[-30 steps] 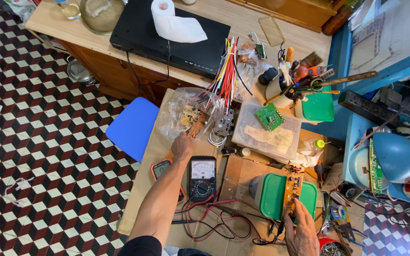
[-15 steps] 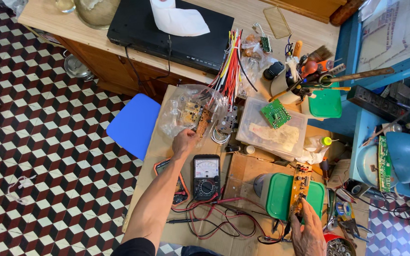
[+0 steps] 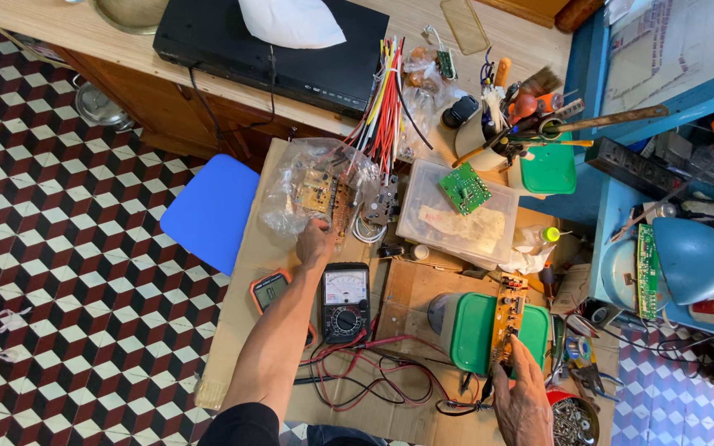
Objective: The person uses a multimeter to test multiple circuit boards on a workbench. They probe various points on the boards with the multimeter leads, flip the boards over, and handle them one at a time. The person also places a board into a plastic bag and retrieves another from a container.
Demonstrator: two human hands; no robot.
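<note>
My left hand (image 3: 316, 242) reaches forward and its fingers touch a brown circuit board (image 3: 324, 192) lying in a clear plastic bag (image 3: 291, 194) at the far side of the cardboard-covered table. My right hand (image 3: 524, 390) holds the near end of a long narrow circuit board (image 3: 507, 316) that rests on a green-lidded container (image 3: 477, 333). Between my arms sit a black analog multimeter (image 3: 345, 301) and an orange digital meter (image 3: 270, 291), with red and black test leads (image 3: 373, 372) tangled in front.
A clear box (image 3: 456, 227) carries a small green board (image 3: 464, 188). A bundle of coloured wires (image 3: 386, 107) hangs from a black player (image 3: 233, 37) on the wooden bench. Tools stand in a cup (image 3: 477, 136). A blue stool (image 3: 208, 211) sits left; a blue lamp (image 3: 700, 260) right.
My left hand has stayed at the bagged board. The view has moved closer and lower over the table; my right hand keeps its hold on the long board.
</note>
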